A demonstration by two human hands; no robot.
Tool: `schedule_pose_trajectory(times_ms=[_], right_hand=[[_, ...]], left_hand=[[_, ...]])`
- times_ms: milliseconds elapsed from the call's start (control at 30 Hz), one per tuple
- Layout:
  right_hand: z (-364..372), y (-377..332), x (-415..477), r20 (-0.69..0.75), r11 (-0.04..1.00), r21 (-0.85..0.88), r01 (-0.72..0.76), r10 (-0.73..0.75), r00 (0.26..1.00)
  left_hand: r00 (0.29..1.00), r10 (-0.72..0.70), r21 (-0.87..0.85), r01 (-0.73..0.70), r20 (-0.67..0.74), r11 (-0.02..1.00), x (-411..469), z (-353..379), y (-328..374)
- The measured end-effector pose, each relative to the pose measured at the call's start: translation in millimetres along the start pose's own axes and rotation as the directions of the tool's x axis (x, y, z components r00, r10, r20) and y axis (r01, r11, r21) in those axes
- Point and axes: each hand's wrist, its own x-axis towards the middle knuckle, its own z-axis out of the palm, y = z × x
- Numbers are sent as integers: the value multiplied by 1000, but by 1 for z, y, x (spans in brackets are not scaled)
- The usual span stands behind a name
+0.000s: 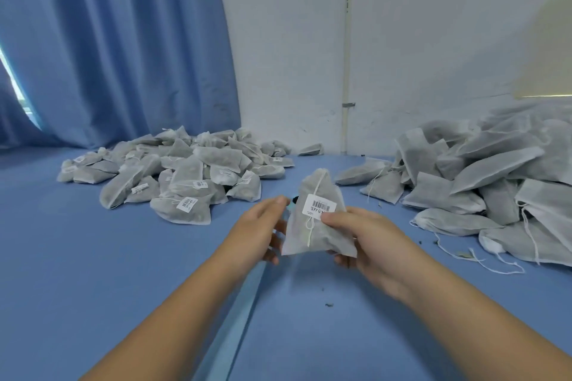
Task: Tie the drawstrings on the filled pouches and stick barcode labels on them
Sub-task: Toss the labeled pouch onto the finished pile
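Above the near-centre tabletop (123, 257), my right grip (371, 238) clasps the pouch (309, 244), thumb on its barcode label (318, 204); my left grip (257, 226), fingers relaxed, touches its left edge. Long axis upright; labelled pile (173, 176) lies far left.

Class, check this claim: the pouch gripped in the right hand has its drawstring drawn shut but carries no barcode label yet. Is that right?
No. The head view shows a barcode label already stuck on the pouch gripped in the right hand; its drawstring is drawn shut.
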Motion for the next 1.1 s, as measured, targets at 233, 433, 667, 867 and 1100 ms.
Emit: schedule_pose_trajectory(times_ms=[233,433,667,867,1100], right_hand=[[39,5,45,-35,992,-81,-98,95,995],[93,7,87,11,992,-52,-112,113,994],[182,-22,150,95,990,130,-49,37,995],[177,-15,169,38,990,142,19,-24,999],[83,3,134,-145,992,43,120,-113,983]], left_hand=[[954,-49,-74,28,-297,997,45,-41,-45],[934,-22,-101,-15,-357,995,49,-50,-67],[937,-133,-198,70,-324,978,56,-52,-67],[941,-161,-289,72,-299,955,53,-56,-64],[950,-80,-126,43,-301,991,50,-48,-57]])
